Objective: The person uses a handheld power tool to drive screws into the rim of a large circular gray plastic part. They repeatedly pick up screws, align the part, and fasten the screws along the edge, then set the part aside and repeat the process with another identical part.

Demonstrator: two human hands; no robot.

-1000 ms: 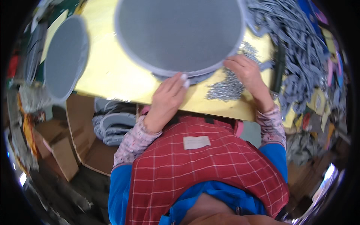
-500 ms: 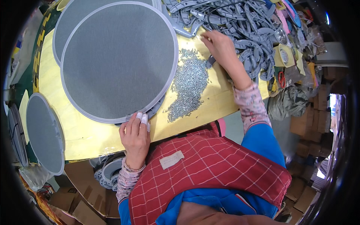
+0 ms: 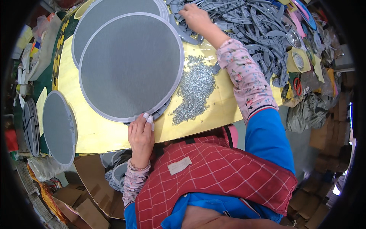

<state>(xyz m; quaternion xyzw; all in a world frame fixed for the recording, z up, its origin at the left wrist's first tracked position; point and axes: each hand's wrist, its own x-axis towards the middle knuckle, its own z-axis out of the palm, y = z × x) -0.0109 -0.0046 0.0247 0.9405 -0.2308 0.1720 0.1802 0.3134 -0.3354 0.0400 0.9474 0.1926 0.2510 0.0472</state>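
my left fingers (image 3: 140,124) sit together at the near rim of the round disc (image 3: 131,68) on the tabletop (image 3: 225,108), one curved piece (image 3: 163,108) already under it; right fingers (image 3: 187,11) at the parts pile (image 3: 253,26), can't tell if either pinches; loose screws (image 3: 195,88) look unused.
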